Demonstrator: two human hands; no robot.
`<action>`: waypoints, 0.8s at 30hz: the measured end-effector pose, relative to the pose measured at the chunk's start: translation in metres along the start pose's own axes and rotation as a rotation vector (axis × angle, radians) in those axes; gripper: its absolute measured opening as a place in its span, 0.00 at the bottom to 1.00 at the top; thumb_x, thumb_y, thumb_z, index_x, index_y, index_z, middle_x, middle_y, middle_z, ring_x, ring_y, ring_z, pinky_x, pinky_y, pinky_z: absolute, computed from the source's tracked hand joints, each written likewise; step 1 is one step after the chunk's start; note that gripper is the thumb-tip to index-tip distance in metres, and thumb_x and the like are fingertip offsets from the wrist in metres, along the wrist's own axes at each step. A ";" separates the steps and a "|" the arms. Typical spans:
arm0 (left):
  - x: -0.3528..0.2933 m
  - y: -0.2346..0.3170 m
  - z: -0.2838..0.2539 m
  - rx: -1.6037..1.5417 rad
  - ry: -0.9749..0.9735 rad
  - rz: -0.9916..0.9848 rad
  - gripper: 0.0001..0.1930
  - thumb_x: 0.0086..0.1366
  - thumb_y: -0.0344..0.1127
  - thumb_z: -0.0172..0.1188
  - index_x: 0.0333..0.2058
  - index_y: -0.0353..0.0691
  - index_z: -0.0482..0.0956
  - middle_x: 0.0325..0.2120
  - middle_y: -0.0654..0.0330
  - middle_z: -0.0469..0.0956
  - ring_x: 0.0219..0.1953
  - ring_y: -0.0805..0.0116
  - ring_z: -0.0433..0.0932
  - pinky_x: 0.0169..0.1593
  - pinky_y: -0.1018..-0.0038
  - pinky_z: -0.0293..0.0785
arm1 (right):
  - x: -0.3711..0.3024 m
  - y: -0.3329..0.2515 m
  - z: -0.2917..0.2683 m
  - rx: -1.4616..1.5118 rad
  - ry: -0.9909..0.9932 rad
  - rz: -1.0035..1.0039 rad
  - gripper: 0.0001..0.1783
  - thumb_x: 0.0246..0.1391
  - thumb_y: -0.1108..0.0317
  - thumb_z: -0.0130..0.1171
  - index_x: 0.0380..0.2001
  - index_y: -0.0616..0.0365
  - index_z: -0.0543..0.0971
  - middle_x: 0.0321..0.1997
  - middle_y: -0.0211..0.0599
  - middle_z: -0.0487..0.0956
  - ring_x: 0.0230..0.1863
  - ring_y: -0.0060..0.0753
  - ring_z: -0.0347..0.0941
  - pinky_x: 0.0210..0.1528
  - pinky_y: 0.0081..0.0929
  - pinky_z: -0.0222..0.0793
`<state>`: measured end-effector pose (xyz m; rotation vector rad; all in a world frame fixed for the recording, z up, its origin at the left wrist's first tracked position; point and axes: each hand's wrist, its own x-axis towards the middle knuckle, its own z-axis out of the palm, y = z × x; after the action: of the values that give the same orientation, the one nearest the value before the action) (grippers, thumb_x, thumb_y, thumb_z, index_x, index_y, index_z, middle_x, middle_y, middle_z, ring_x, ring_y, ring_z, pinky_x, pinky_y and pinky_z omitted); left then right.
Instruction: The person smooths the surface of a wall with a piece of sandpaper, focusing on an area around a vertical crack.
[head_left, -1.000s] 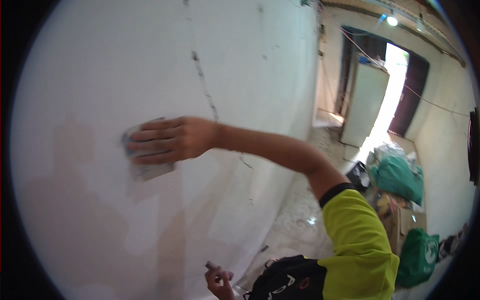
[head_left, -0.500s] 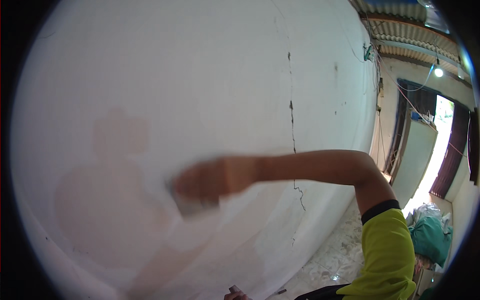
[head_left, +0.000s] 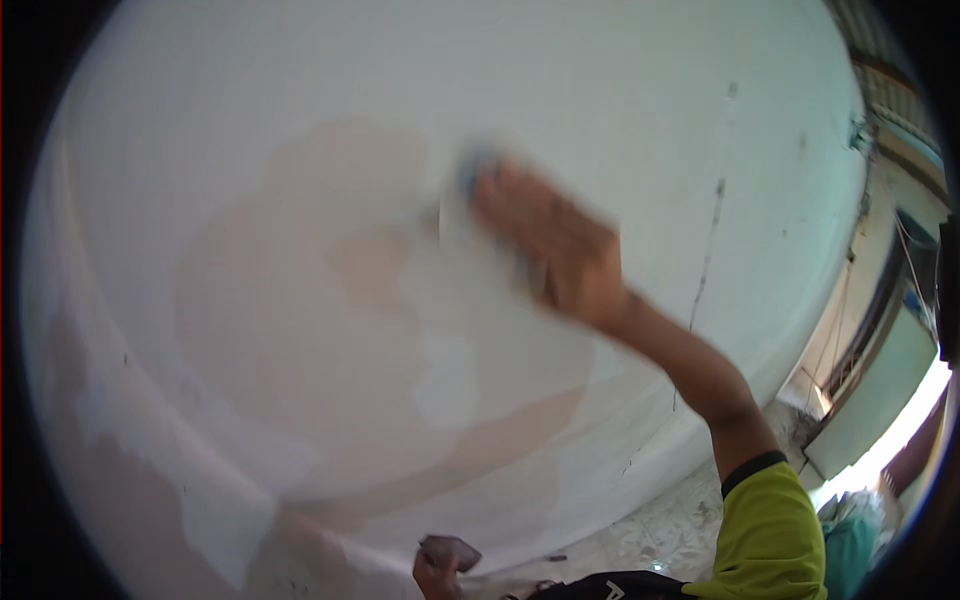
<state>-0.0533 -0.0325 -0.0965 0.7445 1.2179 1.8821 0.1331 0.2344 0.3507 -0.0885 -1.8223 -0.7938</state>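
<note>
My right hand (head_left: pixel 560 240) is raised against the pale wall (head_left: pixel 400 60), blurred by motion. It is closed around a thin, flat piece (head_left: pixel 480 172), dark bluish at its edge; smearing hides its exact kind. Low in the picture, my left hand (head_left: pixel 436 576) grips a grey-brown piece with an angular outline (head_left: pixel 450 552), held near the wall's foot. Whether that piece is a pad, a block or a blade I cannot tell. Shadows of my head and arm fall on the wall left of my right hand.
A thin vertical crack (head_left: pixel 712 235) runs down the wall beyond my right forearm. Far right are a pale door panel (head_left: pixel 870 390), hanging wires and a green bag (head_left: pixel 848 545). A small dark piece (head_left: pixel 557 558) lies on the patterned tile floor (head_left: pixel 660 520).
My right hand has swept upward along the wall with its flat piece. My view has turned left, so the crack and doorway sit further right. More of my left hand's piece shows.
</note>
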 end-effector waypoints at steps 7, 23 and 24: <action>0.017 0.116 0.038 -0.251 0.095 0.136 0.39 0.65 0.27 0.60 0.69 0.43 0.48 0.55 0.46 0.70 0.58 0.52 0.73 0.57 0.53 0.77 | -0.163 -0.156 -0.020 0.926 -0.640 0.398 0.09 0.46 0.76 0.67 0.34 0.62 0.83 0.25 0.38 0.82 0.24 0.31 0.78 0.24 0.24 0.70; 0.006 0.201 0.090 0.139 -0.540 0.390 0.11 0.68 0.39 0.61 0.30 0.37 0.80 0.71 0.38 0.45 0.72 0.39 0.46 0.63 0.49 0.62 | -0.171 -0.201 0.002 1.718 -0.002 1.430 0.22 0.67 0.60 0.54 0.54 0.68 0.72 0.52 0.39 0.78 0.51 0.29 0.74 0.55 0.29 0.68; 0.002 0.200 0.092 0.170 -0.531 0.416 0.11 0.67 0.38 0.61 0.29 0.37 0.80 0.71 0.38 0.42 0.73 0.40 0.44 0.63 0.51 0.61 | -0.170 -0.206 0.002 1.755 0.004 1.343 0.19 0.67 0.62 0.53 0.52 0.67 0.74 0.49 0.36 0.79 0.49 0.25 0.74 0.53 0.26 0.69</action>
<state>-0.0383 -0.0375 0.1226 1.5730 0.9303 1.7320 0.1134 0.1281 0.1068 -0.1159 -1.3855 1.7037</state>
